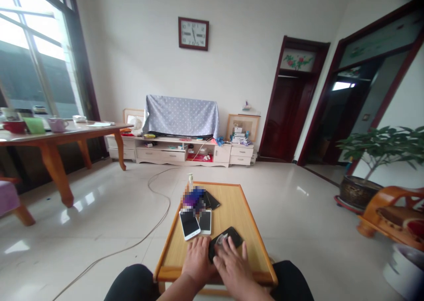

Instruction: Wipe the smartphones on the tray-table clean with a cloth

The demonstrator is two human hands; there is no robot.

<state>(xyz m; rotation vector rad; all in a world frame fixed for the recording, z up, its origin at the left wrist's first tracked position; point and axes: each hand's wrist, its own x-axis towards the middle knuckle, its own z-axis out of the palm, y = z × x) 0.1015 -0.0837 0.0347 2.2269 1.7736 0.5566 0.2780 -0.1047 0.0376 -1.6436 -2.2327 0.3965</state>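
A black phone (pixel 228 238) lies face up near the front of a small wooden table (pixel 232 208). My left hand (pixel 198 260) rests flat on the table against the phone's left end, fingers stretched out. My right hand (pixel 232 265) lies over the phone's near side, its fingertips pressing a small pale cloth or wipe (pixel 221 239) on the screen. Two white phones (pixel 195 223) lie side by side just beyond my left hand. Behind them sit another dark phone (pixel 212 200) and a blurred purple patch (pixel 194 199). A small pump bottle (pixel 190 180) stands at the table's far left corner.
My knees (pixel 132 283) flank the table. A cable (pixel 155 221) snakes over the glossy floor at left. A long wooden table (pixel 59 135) with cups stands left, a TV cabinet (pixel 179 153) at the back wall, and a potted plant (pixel 374 168) and wooden chair (pixel 397 217) at right.
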